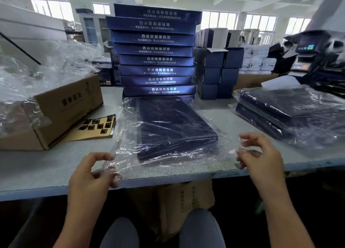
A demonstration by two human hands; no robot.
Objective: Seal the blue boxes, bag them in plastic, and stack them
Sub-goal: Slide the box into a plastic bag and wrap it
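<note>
A flat dark blue box (pixel 173 126) lies on the table (pixel 37 169) in front of me, inside a clear plastic bag (pixel 168 165) whose open mouth reaches the table's near edge. My left hand (pixel 93 175) pinches the bag's near left corner. My right hand (pixel 261 158) pinches the near right corner, fingers curled. Behind the bagged box rises a tall stack of several blue boxes (pixel 156 50) with white lettering. At the right lie two bagged blue boxes (pixel 291 113), one on the other.
A brown carton (pixel 56 113) partly covered with loose plastic bags (pixel 37 70) sits at the left. A sticker sheet (pixel 95 128) lies beside it. Smaller dark boxes (pixel 216 72) stand behind the tall stack. A machine (pixel 309 55) stands at far right. My knees are under the table.
</note>
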